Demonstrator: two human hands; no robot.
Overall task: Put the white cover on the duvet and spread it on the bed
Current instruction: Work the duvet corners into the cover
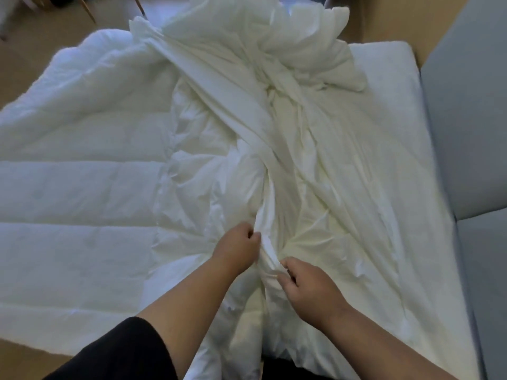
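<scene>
A: Standing at the near end of the bed (pixel 384 61), one sees both hands working a fold of the white cover (pixel 315 165). The left hand (pixel 236 248) has its fingers curled, pinching the fold's left side; the right hand (pixel 304 281) grips the same fold just nearer, fingers bent round the cloth.

B: And the duvet (pixel 76 165)?

A: It lies quilted and mostly bare across the left of the bed, its left edge hanging toward the floor (pixel 22 64). The cover lies over its right part, rumpled, with a bunched heap at the far end and a long twisted ridge running from that heap down to the hands.

B: Which step is this, then?

A: By my judgement, an early one: the cover is being sorted, perhaps to find its opening or an edge. Whether any of the duvet is already inside, I cannot tell; the near middle looks puffy under thin cloth, but the layers are all white.

B: What does the next move call for?

A: Likely parting the fold to locate the opening, then drawing the cover leftward over the bare quilting. The twisted ridge would want untangling first, or the cloth will drag. The grey upholstered panel (pixel 466 133) on the right leaves little room there.
</scene>
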